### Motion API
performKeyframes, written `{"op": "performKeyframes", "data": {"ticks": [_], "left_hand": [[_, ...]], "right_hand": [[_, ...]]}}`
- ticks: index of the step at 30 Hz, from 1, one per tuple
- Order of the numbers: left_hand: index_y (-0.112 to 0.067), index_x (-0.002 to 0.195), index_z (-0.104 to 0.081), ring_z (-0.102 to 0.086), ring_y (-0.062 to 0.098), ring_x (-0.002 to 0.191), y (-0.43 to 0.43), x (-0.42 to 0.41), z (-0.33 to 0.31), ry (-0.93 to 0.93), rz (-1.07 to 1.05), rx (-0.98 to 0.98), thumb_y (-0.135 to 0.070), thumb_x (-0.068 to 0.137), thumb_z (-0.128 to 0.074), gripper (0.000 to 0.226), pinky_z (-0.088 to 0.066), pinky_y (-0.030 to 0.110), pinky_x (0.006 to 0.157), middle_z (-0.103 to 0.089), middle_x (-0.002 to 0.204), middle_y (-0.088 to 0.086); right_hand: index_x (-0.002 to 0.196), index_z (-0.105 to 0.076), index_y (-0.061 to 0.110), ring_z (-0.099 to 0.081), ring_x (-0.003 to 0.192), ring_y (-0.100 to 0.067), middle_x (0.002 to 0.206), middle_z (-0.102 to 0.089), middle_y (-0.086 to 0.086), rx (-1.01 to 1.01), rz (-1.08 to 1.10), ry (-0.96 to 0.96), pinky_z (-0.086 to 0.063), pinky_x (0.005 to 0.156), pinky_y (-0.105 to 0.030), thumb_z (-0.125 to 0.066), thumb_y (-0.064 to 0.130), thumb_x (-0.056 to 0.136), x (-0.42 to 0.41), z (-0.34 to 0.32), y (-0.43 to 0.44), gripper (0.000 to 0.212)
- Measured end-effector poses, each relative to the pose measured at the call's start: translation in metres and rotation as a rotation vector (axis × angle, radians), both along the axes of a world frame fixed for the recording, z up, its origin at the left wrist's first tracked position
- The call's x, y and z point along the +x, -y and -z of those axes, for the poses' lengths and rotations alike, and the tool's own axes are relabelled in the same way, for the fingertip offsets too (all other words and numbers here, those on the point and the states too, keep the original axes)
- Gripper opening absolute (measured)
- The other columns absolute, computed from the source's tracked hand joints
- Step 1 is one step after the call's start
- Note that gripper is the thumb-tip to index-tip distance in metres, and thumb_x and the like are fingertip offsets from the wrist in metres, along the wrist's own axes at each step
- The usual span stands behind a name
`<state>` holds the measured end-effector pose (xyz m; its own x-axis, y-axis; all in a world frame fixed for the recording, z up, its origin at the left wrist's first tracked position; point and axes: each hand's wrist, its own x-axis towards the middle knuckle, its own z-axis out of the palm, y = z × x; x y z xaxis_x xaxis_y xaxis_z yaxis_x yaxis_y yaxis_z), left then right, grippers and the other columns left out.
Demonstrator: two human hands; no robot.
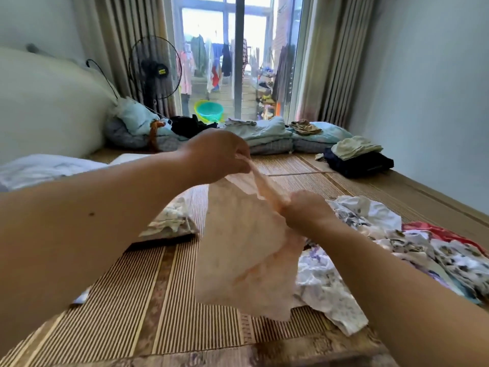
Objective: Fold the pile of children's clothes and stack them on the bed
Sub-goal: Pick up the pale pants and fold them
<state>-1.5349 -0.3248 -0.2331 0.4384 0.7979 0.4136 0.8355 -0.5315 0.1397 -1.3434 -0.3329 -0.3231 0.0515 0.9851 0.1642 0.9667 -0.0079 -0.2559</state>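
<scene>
A person's left hand (217, 154) and right hand (304, 210) hold a pale peach garment (243, 250) above the striped mat on the bed (158, 287). Both sets of fingers are pinched shut on its top edge, which is stretched taut between them. The risk, by the look of it, lies in the thin grip: a slipped pinch would let the light cloth sag or twist, so the fold would start crooked. Its lower hem hangs close over the unfolded pile (397, 250) at 3 o'clock and could snag or drag a loose piece along. The garment is thin, slightly crinkled and faintly mottled, hanging in one flat sheet with an uneven bottom edge. A small folded printed piece (172, 221) lies at 9 o'clock of it.
</scene>
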Motion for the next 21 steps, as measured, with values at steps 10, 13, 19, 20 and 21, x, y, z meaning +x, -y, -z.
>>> {"op": "performKeyframes", "data": {"ticks": [10,13,19,20,21], "left_hand": [[-0.016,0.069,-0.053,-0.057,0.026,0.081,-0.009,-0.085,0.028,0.125,-0.276,-0.049,-0.035,0.095,-0.048,0.033,-0.036,0.032,0.063,-0.056,0.074,0.003],[-0.023,0.101,-0.061,-0.060,0.024,0.095,0.002,-0.099,0.056,0.748,-0.065,-0.593,-0.071,0.076,-0.059,0.054,-0.043,0.033,0.077,-0.065,0.102,0.003],[-0.033,0.146,-0.031,-0.055,0.020,0.122,0.032,-0.093,0.161,0.942,0.320,-0.953,-0.046,0.052,-0.088,0.111,-0.046,0.038,0.100,-0.056,0.135,0.001],[-0.024,0.142,-0.041,-0.059,0.021,0.118,0.039,-0.087,0.173,0.942,0.329,-0.972,-0.038,0.057,-0.085,0.096,-0.048,0.038,0.099,-0.060,0.130,0.003],[-0.017,0.132,-0.053,-0.063,0.021,0.110,0.047,-0.080,0.183,0.959,0.325,-0.969,-0.034,0.062,-0.081,0.077,-0.051,0.035,0.094,-0.065,0.121,0.005]], "right_hand": [[0.070,-0.056,0.018,-0.051,0.056,-0.011,0.067,-0.055,0.001,-0.099,-0.075,-0.847,-0.041,0.051,-0.024,-0.055,0.021,0.091,-0.049,-0.027,0.016,0.022],[0.069,-0.058,0.017,-0.051,0.048,-0.015,0.063,-0.054,-0.003,-0.122,-0.087,-1.265,-0.037,0.048,-0.024,-0.056,0.020,0.090,-0.055,-0.046,0.013,0.021],[0.056,-0.044,0.020,-0.037,0.031,-0.009,0.040,-0.040,0.009,-0.197,-0.170,-1.699,-0.028,0.033,-0.012,-0.049,0.035,0.094,-0.049,-0.079,0.005,0.041],[0.056,-0.044,0.021,-0.038,0.036,-0.010,0.047,-0.041,0.009,-0.215,-0.168,-1.698,-0.031,0.037,-0.014,-0.051,0.040,0.092,-0.046,-0.078,0.002,0.041],[0.057,-0.046,0.020,-0.039,0.041,-0.011,0.053,-0.042,0.008,-0.210,-0.142,-1.693,-0.032,0.042,-0.016,-0.051,0.043,0.090,-0.041,-0.075,-0.002,0.040]]}}
